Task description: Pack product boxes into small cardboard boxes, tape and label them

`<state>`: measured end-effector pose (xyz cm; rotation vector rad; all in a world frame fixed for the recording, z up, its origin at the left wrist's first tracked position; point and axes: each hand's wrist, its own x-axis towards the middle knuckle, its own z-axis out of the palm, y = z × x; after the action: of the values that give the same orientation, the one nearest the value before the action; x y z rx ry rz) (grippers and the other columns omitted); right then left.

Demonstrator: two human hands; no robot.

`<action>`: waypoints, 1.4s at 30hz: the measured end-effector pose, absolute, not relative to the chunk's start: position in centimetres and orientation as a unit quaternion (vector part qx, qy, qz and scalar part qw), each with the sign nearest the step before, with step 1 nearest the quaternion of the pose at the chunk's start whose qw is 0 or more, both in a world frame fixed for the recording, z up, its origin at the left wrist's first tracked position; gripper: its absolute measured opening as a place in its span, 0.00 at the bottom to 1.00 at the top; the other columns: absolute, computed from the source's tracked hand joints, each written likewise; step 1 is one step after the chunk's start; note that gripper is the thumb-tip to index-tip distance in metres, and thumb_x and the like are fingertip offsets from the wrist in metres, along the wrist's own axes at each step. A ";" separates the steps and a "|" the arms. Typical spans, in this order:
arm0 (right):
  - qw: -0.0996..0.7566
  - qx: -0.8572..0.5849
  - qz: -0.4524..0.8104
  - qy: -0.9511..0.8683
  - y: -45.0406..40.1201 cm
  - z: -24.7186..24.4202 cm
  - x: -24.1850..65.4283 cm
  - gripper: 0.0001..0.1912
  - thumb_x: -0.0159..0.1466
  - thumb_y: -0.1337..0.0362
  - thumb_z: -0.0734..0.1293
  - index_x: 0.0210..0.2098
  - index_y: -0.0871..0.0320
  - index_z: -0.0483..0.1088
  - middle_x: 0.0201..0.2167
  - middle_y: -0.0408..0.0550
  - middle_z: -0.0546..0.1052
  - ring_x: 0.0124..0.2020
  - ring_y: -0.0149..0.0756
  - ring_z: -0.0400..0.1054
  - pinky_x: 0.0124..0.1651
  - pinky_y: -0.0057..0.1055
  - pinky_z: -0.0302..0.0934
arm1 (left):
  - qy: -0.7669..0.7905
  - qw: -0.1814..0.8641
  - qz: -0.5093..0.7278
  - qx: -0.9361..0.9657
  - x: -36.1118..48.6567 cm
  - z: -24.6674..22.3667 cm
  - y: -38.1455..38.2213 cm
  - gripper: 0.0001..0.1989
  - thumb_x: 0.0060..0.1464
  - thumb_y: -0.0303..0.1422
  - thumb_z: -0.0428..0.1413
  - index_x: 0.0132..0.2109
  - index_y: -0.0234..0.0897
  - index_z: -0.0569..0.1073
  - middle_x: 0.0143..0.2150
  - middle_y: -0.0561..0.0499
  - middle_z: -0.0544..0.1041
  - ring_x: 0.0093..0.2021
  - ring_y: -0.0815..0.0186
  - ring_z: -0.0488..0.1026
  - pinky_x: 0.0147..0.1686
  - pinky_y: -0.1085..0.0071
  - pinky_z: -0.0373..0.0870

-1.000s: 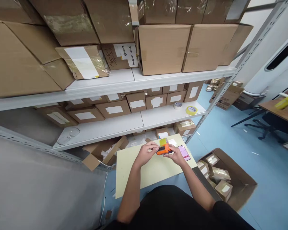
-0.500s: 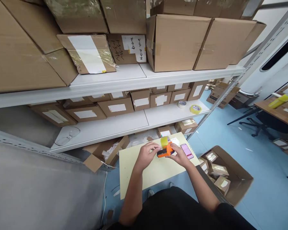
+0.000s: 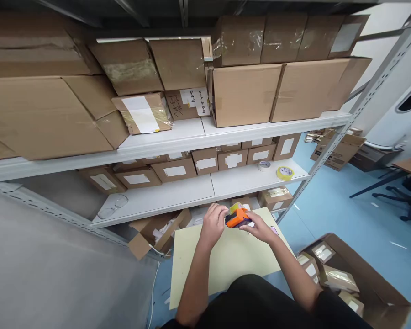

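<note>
The pale yellow table point(image 3: 246, 260), flat and matte, stands on a smooth blue floor point(image 3: 315, 214); over its far half I have the orange tape dispenser point(image 3: 238, 218), a blocky plastic body, gripped between the thumb and fingers of the right hand point(image 3: 261, 228); the left hand point(image 3: 213, 225) bunches its fingertips at the dispenser's dark end, though I cannot tell whether they pinch anything; a yellow tape roll point(image 3: 235, 208) shows behind the orange body; the right wrist blocks most of a phone point(image 3: 274, 230) from me at the table's right side.

Right of the table, a large carton point(image 3: 380, 292) holds boxy parcels point(image 3: 339, 276) with shiny tape and white labels; left of it, an open box point(image 3: 139, 246) juts out, cardboard flaps splayed; beyond the table, the smooth white middle shelf point(image 3: 178, 192) bears two tape rings point(image 3: 285, 173) before a row of labelled cartons point(image 3: 174, 170); above that, the upper shelf point(image 3: 226, 132) carries bigger brown cartons point(image 3: 248, 96), some glinting with wrinkled clear tape.
</note>
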<state>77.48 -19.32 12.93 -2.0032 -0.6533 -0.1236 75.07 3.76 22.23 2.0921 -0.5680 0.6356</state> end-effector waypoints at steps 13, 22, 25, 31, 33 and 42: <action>0.537 -0.812 -0.082 -0.213 -23.6 8.9 80.6 0.25 0.66 0.45 0.71 0.55 0.54 0.72 0.52 0.57 0.79 0.52 0.52 0.74 0.56 0.48 0.68 | -0.200 0.283 0.342 0.873 76.1 24.3 0.8 0.12 0.68 0.33 0.55 0.56 0.44 0.76 0.54 0.44 0.81 0.53 0.55 0.77 0.56 0.57 0.73; 0.431 -0.851 -0.221 -0.202 -26.8 8.3 90.3 0.27 0.67 0.51 0.67 0.59 0.59 0.69 0.58 0.63 0.75 0.61 0.59 0.68 0.63 0.56 0.62 | -0.061 0.418 0.378 0.824 72.2 22.3 -2.8 0.37 0.70 0.37 0.51 0.77 0.51 0.41 0.75 0.36 0.57 0.54 0.58 0.79 0.50 0.59 0.79; 0.391 -0.870 -0.195 -0.227 -28.1 8.9 94.8 0.27 0.66 0.58 0.65 0.62 0.63 0.67 0.63 0.65 0.71 0.64 0.59 0.64 0.66 0.55 0.58 | -0.008 0.432 0.353 0.830 71.6 22.8 -3.0 0.32 0.69 0.39 0.52 0.75 0.48 0.53 0.69 0.39 0.68 0.49 0.60 0.80 0.48 0.62 0.79; 0.260 -0.937 -0.104 -0.210 -29.1 9.2 101.4 0.26 0.64 0.69 0.67 0.61 0.67 0.69 0.60 0.68 0.74 0.63 0.56 0.64 0.67 0.51 0.52 | 0.041 0.437 0.326 0.837 70.2 22.3 -3.3 0.28 0.68 0.42 0.53 0.72 0.47 0.62 0.68 0.40 0.70 0.47 0.61 0.80 0.45 0.64 0.79; 0.225 -0.948 -0.086 -0.206 -28.9 8.7 102.0 0.26 0.63 0.71 0.67 0.61 0.68 0.69 0.59 0.69 0.74 0.63 0.56 0.63 0.68 0.50 0.50 | 0.051 0.439 0.325 0.836 69.9 21.7 -3.4 0.26 0.68 0.41 0.53 0.71 0.47 0.64 0.67 0.40 0.71 0.46 0.61 0.80 0.45 0.64 0.79; 0.319 -0.900 -0.211 -0.210 -25.9 6.6 97.3 0.31 0.65 0.63 0.65 0.67 0.59 0.64 0.61 0.63 0.70 0.65 0.60 0.59 0.66 0.58 0.55 | 0.086 0.424 0.276 0.858 69.4 18.9 -3.1 0.20 0.67 0.43 0.53 0.62 0.46 0.74 0.62 0.42 0.76 0.59 0.54 0.76 0.52 0.57 0.79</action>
<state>97.29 -25.92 6.60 -2.3661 -0.5509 -0.5541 69.39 -3.10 18.89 2.1475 0.2157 0.6895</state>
